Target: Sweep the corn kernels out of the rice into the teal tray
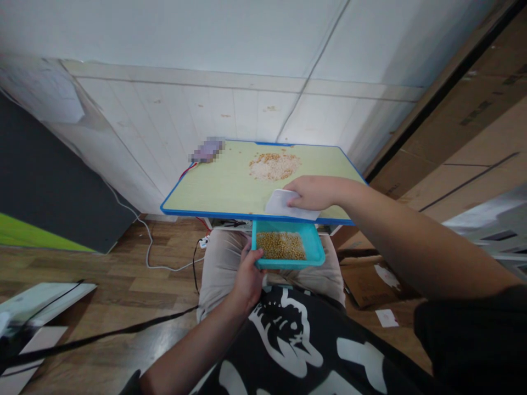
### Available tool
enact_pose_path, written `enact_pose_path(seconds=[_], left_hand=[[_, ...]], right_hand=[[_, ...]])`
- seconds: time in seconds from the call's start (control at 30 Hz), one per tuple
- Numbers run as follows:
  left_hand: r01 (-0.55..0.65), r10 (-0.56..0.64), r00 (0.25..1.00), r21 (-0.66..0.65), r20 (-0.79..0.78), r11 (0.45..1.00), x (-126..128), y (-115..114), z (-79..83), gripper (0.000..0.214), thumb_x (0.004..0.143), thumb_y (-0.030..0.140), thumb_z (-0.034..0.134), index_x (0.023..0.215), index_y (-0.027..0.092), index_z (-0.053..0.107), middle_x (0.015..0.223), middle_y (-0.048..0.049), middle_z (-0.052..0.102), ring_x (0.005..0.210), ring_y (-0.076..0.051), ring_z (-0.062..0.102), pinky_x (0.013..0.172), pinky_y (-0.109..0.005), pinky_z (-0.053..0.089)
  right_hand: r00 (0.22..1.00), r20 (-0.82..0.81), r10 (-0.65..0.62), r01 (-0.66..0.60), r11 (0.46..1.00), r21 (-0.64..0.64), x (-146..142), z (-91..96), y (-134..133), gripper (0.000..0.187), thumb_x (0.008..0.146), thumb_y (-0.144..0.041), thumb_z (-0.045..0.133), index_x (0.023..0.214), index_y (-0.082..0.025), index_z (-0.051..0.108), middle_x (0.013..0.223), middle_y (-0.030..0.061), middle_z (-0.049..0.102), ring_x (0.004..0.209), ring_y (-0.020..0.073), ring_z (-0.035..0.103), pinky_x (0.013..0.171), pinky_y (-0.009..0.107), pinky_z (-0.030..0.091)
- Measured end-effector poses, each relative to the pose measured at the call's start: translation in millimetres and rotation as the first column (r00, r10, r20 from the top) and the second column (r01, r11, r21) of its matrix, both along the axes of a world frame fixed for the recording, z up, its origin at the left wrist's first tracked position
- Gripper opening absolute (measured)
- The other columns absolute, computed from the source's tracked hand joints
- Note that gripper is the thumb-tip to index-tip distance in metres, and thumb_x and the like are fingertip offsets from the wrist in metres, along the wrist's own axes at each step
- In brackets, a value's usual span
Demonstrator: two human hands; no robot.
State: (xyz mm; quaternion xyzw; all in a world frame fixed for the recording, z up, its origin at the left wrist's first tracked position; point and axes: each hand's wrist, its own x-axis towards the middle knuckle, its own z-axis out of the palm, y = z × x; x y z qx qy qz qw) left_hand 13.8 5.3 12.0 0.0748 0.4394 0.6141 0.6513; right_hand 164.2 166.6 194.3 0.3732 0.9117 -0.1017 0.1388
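My left hand [250, 271] grips the left side of a turquoise plastic tray [315, 244], its thumb over the rim. Yellow soybeans [284, 249] mixed with some paler grains lie inside. The tray is held over my lap, just below the table's front edge. In my right hand [308, 192] is a flat white scraper [280, 202], its lower edge at the front edge of the yellow-green table [197, 189]. Beyond that hand, a pile of white grains and orange-yellow kernels [275, 166] is spread on the tabletop.
A blurred-out purple object [208, 150] rests at the table's back left corner, with red and blue cords beside it. A white wall [206, 107] stands behind. Large cardboard boxes [461, 131] rise on the right. A white cable [150, 247] runs across the wooden floor.
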Motion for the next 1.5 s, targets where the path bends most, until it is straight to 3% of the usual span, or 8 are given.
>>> enact_pose_path(seconds=[0.13,0.37,0.67,1.0,1.33,1.5], left_hand=[[0.014,-0.014,1.000,-0.005,0.008,1.000,1,0,0.1,0.067,0.059,0.033,0.089,0.122,0.029,0.065,0.114,-0.0054,0.079,0.118,-0.033,0.071,0.082,-0.037,0.057],[-0.028,0.028,1.000,-0.007,-0.011,1.000,-7,-1,-0.5,0.068,0.059,0.035,0.088,0.123,0.026,0.065,0.116,-0.0065,0.078,0.110,-0.030,0.070,0.084,-0.038,0.055],[-0.109,0.106,0.992,-0.043,-0.064,0.993,-24,-11,-2.5,0.069,0.060,0.037,0.086,0.125,0.027,0.065,0.118,-0.0068,0.078,0.110,-0.031,0.071,0.083,-0.040,0.052],[-0.092,0.092,0.996,-0.027,-0.019,0.995,-23,-13,5.1,0.069,0.059,0.037,0.086,0.124,0.028,0.064,0.118,-0.0067,0.079,0.108,-0.030,0.071,0.083,-0.040,0.052],[-0.098,0.097,0.995,-0.046,-0.032,0.994,-23,-13,-2.4,0.065,0.061,0.038,0.084,0.121,0.028,0.063,0.121,-0.0077,0.080,0.117,-0.034,0.073,0.086,-0.043,0.055],[-0.091,0.090,0.995,-0.050,-0.033,0.995,-20,-12,-3.5,0.075,0.061,0.041,0.083,0.131,0.026,0.061,0.124,-0.0099,0.080,0.122,-0.036,0.072,0.090,-0.045,0.055]], right_hand=[[1.000,0.000,-0.003,0.003,1.000,0.024,-2,2.4,0,0.033,0.100,-0.029,0.060,0.122,-0.014,0.079,0.106,0.0140,0.083,0.086,0.0232,0.073,0.078,0.032,0.048],[0.999,-0.032,0.030,-0.026,0.994,0.106,-21,3.9,3,0.037,0.102,-0.027,0.056,0.130,-0.014,0.076,0.111,0.0163,0.082,0.093,0.0249,0.072,0.080,0.033,0.045],[0.997,0.015,0.074,-0.075,0.995,0.067,-49,-2.6,-1,0.035,0.100,-0.026,0.058,0.127,-0.018,0.079,0.109,0.0140,0.083,0.094,0.0248,0.073,0.081,0.034,0.045],[0.995,0.038,0.087,-0.089,0.995,0.036,-49,2.1,-6,0.031,0.101,-0.024,0.057,0.123,-0.017,0.079,0.112,0.0153,0.083,0.098,0.0257,0.074,0.082,0.034,0.047],[0.994,-0.008,0.105,-0.105,0.994,0.010,-41,-2.0,-6,0.026,0.102,-0.023,0.058,0.114,-0.018,0.080,0.109,0.0140,0.084,0.094,0.0237,0.075,0.080,0.033,0.049],[0.997,-0.021,0.070,-0.069,0.997,0.026,-40,-4.7,-10,0.028,0.102,-0.023,0.060,0.119,-0.018,0.081,0.113,0.0150,0.084,0.100,0.0257,0.076,0.083,0.034,0.050]])
